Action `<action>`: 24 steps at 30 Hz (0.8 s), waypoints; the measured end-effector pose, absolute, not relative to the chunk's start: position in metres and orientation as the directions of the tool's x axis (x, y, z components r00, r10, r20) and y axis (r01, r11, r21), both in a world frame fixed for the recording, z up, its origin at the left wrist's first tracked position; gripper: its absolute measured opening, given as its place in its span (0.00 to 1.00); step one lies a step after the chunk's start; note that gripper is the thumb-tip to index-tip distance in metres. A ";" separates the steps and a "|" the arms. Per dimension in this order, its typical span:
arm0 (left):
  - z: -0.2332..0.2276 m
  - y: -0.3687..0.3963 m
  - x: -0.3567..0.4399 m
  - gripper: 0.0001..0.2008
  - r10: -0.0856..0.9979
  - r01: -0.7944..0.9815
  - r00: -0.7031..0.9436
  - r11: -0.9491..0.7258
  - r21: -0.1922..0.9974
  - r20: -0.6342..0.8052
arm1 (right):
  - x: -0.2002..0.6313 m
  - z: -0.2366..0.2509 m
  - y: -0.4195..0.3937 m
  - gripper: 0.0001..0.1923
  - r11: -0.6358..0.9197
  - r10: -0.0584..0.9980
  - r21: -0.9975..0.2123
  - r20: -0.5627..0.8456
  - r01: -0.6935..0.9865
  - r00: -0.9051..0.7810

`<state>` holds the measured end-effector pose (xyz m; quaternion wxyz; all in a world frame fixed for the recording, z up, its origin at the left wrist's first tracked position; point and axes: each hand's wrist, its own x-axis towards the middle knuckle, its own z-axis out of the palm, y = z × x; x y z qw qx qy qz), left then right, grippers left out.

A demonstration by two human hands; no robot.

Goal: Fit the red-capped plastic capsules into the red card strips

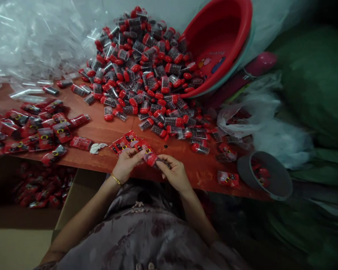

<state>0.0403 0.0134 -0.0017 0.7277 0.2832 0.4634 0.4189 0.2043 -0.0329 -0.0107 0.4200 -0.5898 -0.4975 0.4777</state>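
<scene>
Hands meet at lower centre of frame, over the table [101,131] front edge. Left hand [126,163] fingers pinch a red sachet [149,155] by its left end; right hand [174,173] fingers close on its lower right end w/ a small dark vial [163,163], so sachet sits btwn both fingertips. More sachets [124,142] just above; vial pile [143,71] and red basin [219,41] upper centre-right.

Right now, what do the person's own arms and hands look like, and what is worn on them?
Both forearms are bare, with no sleeves and no gloves. The left hand has a thin gold bangle at the wrist. The right hand shows no jewellery. The garment below is greyish-mauve with a faint pattern.
</scene>
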 end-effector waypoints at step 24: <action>-0.010 0.008 0.061 0.14 0.937 -0.338 0.107 0.348 0.875 -0.331 | 0.180 -0.013 -0.022 0.12 0.087 0.965 -0.898 0.184 0.430 0.188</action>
